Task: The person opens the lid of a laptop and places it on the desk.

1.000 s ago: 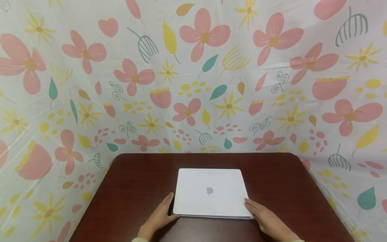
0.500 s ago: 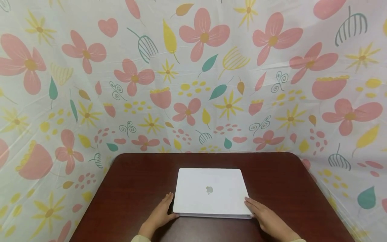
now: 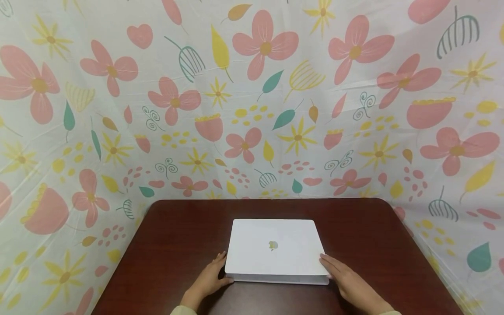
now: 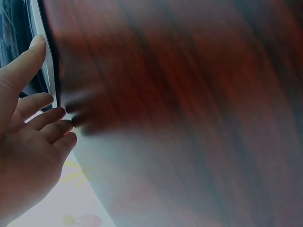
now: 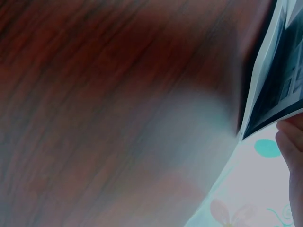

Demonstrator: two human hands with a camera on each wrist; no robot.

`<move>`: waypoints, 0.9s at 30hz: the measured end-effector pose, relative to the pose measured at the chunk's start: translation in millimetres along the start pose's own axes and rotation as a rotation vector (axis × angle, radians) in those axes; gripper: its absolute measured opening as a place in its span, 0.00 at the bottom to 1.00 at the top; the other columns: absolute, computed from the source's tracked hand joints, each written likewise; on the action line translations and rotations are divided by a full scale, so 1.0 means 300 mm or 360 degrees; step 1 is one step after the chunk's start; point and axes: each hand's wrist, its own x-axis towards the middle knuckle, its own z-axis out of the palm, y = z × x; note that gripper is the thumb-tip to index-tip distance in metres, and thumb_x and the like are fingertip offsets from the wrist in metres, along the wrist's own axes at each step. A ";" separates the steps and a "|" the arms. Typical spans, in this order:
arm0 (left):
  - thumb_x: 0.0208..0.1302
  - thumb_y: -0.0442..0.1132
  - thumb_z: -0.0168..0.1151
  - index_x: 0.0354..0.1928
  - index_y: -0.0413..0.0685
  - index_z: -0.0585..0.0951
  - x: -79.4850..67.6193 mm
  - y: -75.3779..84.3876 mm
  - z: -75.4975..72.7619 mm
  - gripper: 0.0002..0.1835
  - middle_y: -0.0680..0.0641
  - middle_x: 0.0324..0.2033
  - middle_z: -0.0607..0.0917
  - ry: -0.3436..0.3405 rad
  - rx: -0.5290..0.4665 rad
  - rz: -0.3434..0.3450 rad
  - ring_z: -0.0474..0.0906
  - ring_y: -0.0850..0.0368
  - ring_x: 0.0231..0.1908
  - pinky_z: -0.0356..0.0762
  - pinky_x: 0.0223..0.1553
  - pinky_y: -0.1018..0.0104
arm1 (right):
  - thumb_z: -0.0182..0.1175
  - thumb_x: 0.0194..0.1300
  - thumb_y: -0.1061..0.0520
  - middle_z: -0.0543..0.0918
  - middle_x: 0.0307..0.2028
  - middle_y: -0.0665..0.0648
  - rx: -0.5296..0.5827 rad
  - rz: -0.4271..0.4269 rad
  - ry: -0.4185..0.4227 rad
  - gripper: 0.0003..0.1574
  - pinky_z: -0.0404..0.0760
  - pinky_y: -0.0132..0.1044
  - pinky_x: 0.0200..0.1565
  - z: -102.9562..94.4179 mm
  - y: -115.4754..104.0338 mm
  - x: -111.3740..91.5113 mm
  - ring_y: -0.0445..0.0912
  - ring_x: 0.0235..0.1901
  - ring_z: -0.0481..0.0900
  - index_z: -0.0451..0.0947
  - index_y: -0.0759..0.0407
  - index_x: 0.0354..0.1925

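Laptop (image 3: 275, 253) in the head view: on the table (image 3: 177, 227), lid (image 3: 291, 236) slightly raised off the base (image 3: 281, 281). Left wrist view: left hand (image 4: 31, 151) relaxed, unclenched, beside the laptop's edge — best used lightly, for steadying. Right wrist view: right hand (image 5: 294, 151) straight-fingered against the lid's edge — probably best to lift slowly, evenly.

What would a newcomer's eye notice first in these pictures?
Probably the pale laptop, lid slightly raised, on the dark table. Next, flowered cloth hangs behind the table and along both sides. The left hand and right hand are at the laptop's left and right edges.
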 end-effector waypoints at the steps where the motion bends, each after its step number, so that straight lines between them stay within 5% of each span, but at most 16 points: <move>1: 0.46 0.56 0.64 0.63 0.51 0.64 -0.001 0.000 0.000 0.41 0.38 0.62 0.60 0.0004 -0.0002 0.0012 0.55 0.39 0.61 0.56 0.54 0.39 | 0.56 0.54 0.65 0.72 0.53 0.62 0.0002 0.0004 -0.0003 0.27 0.52 0.24 0.59 -0.001 0.001 0.001 0.53 0.51 0.71 0.69 0.65 0.55; 6: 0.47 0.54 0.64 0.62 0.50 0.64 -0.001 0.000 -0.001 0.40 0.37 0.61 0.62 0.0025 0.0014 0.0072 0.56 0.37 0.60 0.58 0.54 0.40 | 0.56 0.53 0.65 0.72 0.53 0.61 -0.0010 0.0017 0.0000 0.29 0.48 0.22 0.60 -0.004 0.009 0.010 0.52 0.51 0.70 0.69 0.64 0.56; 13: 0.47 0.54 0.64 0.63 0.44 0.62 0.004 0.003 -0.003 0.42 0.39 0.61 0.64 0.0037 0.0090 0.0088 0.58 0.39 0.60 0.60 0.55 0.46 | 0.49 0.64 0.59 0.73 0.52 0.60 -0.0016 0.0019 0.0067 0.21 0.48 0.22 0.60 -0.008 0.015 0.025 0.51 0.51 0.71 0.70 0.64 0.55; 20: 0.49 0.52 0.63 0.62 0.41 0.62 0.004 0.005 -0.007 0.40 0.34 0.59 0.64 0.0001 0.0061 0.0093 0.59 0.38 0.59 0.61 0.54 0.47 | 0.54 0.59 0.63 0.74 0.52 0.59 -0.0006 0.0061 0.0075 0.24 0.47 0.20 0.60 -0.019 0.018 0.043 0.50 0.50 0.71 0.69 0.62 0.55; 27: 0.48 0.51 0.64 0.61 0.42 0.65 0.006 0.011 -0.011 0.39 0.30 0.58 0.64 0.0018 0.0108 0.0109 0.61 0.38 0.58 0.63 0.54 0.48 | 0.37 0.70 0.52 0.77 0.48 0.61 0.0048 -0.0077 0.0288 0.25 0.56 0.24 0.58 -0.024 0.038 0.082 0.53 0.45 0.75 0.72 0.66 0.51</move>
